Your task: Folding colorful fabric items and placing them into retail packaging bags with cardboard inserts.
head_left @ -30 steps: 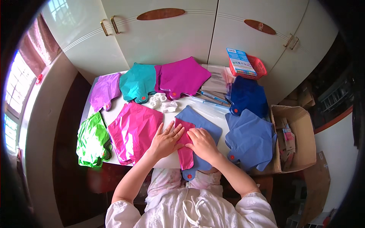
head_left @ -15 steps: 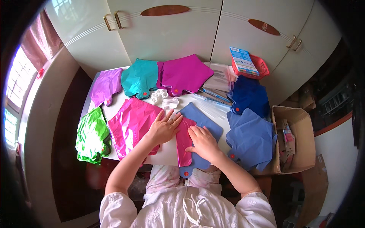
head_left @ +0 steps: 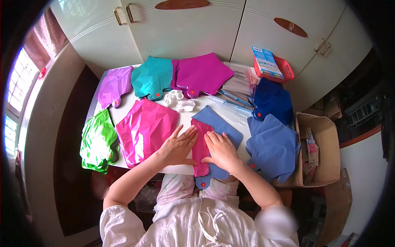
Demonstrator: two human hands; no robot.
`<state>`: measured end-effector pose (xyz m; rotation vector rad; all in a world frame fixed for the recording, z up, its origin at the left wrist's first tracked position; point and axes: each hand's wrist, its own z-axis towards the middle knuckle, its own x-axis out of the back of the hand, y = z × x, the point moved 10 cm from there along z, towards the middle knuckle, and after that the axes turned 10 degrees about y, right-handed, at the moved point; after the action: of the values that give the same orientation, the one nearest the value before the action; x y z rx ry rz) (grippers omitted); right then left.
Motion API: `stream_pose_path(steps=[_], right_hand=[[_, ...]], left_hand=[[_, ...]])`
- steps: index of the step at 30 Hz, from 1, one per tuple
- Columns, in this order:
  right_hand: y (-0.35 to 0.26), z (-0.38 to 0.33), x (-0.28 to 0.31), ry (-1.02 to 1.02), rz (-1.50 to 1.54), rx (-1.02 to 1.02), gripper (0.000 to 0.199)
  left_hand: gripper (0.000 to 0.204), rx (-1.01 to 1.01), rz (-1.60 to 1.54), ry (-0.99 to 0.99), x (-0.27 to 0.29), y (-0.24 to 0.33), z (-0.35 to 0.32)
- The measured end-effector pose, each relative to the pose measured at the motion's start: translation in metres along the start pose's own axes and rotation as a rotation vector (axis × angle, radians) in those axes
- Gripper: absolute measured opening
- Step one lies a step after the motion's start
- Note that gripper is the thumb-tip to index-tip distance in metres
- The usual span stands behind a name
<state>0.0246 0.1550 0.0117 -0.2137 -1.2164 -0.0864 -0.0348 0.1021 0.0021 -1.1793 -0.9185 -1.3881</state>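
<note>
A folded strip of pink foil balloon [head_left: 200,150] lies on a flat blue foil balloon [head_left: 222,125] at the table's near edge. My left hand [head_left: 177,145] is spread flat along the strip's left edge, fingertips touching its upper part. Flat on its right side, my right hand [head_left: 220,151] rests partly over the blue balloon, fingers outstretched. The blue balloon's round tab hangs over the table edge towards my lap. Left of my left hand is a pile of pink foil balloons [head_left: 146,131]. White rolls of ribbon or tape [head_left: 174,97] sit just beyond my hands.
Around them lie green [head_left: 97,142], lilac [head_left: 114,85], teal [head_left: 151,78], magenta [head_left: 203,74], navy [head_left: 271,99] and blue balloon piles [head_left: 271,148]. Clear plastic sleeves [head_left: 230,108] lie at right centre. A red basket [head_left: 287,68] stands far right, an open cardboard box [head_left: 325,123] nearer.
My left hand has drawn slightly nearer to me, its thumb now out beside the strip. My right hand's fingers have straightened and spread on the pink foil. The view has shifted a little.
</note>
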Motion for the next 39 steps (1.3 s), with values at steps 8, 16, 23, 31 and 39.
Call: stream_pose_path(steps=[8,16,23,31,39], right_hand=[[-0.002,-0.001,-0.005,-0.086,-0.035,0.004,0.103],[-0.003,-0.002,-0.001,-0.132,-0.002,0.010,0.120],[-0.004,-0.003,-0.002,-0.146,0.013,0.004,0.126],[0.001,-0.004,-0.005,-0.146,0.033,0.006,0.127],[0.030,-0.001,0.001,-0.062,0.269,-0.035,0.084]], left_hand=[[0.114,0.045,-0.065,-0.088,0.001,0.016,-0.008],[0.123,0.030,-0.071,-0.105,0.006,0.017,-0.002],[0.115,0.062,-0.101,0.010,0.001,-0.017,0.019],[0.118,0.011,-0.016,-0.028,-0.003,-0.011,0.022],[0.117,-0.076,-0.087,0.000,-0.005,0.007,0.020]])
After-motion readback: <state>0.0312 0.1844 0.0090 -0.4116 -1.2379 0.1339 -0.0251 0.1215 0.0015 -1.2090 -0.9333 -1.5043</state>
